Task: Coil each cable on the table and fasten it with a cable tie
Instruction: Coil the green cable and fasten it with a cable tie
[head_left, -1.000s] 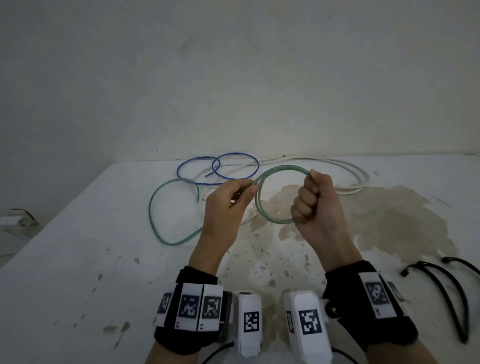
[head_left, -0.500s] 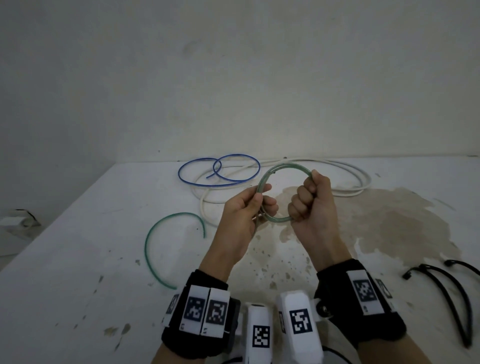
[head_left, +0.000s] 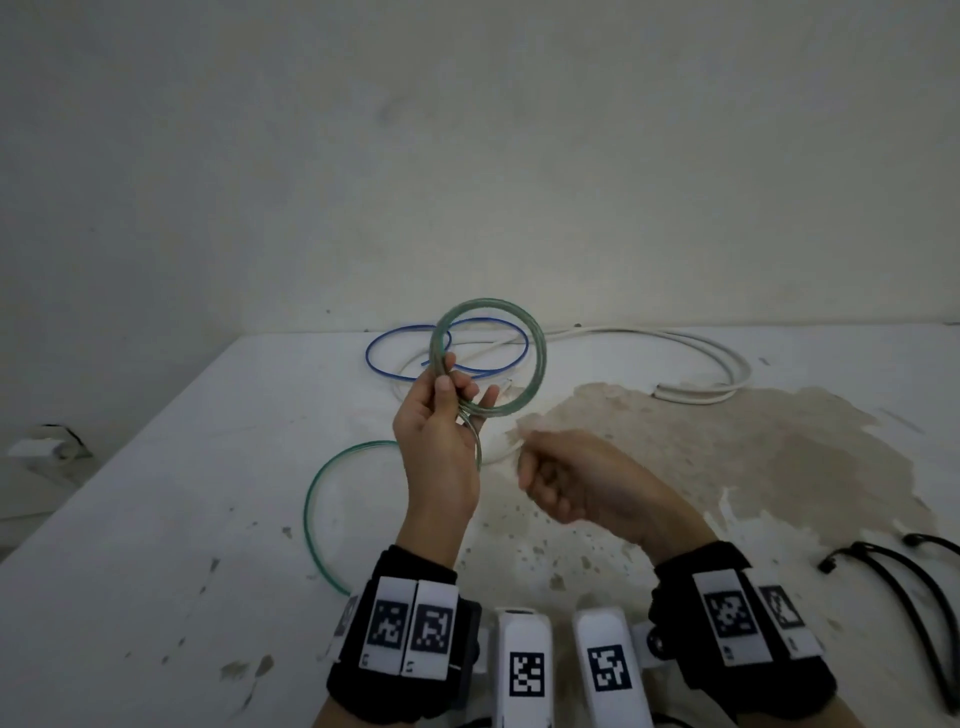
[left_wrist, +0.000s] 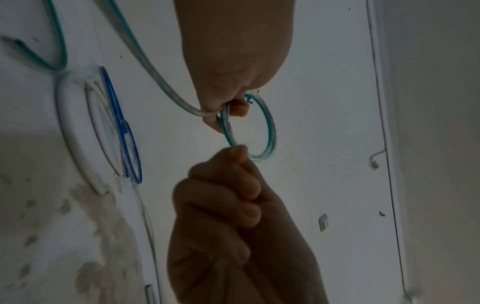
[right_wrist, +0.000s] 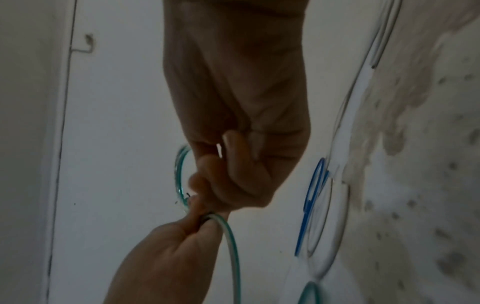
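Observation:
A green cable is wound into a small coil (head_left: 540, 358) held above the table. My left hand (head_left: 447, 384) pinches the coil's left side between thumb and fingers; the left wrist view shows the same pinch (left_wrist: 221, 109). The cable's loose tail (head_left: 311, 499) curves down onto the table at the left. My right hand (head_left: 561, 478) is blurred, fingers curled, lower than the coil and to its right. In the wrist views its curled fingers (right_wrist: 207, 181) lie against the coil's rim (right_wrist: 180, 170); whether they grip it is unclear.
A blue cable (head_left: 374, 353) and a long white cable (head_left: 727, 364) lie loose at the back of the white table (head_left: 156, 519). A black cable (head_left: 909, 582) lies at the right edge. A brown stain covers the middle right.
The left hand has lifted the coil up and to the left. The right hand has dropped from the coil's right side in the head view. The tail has slid nearer.

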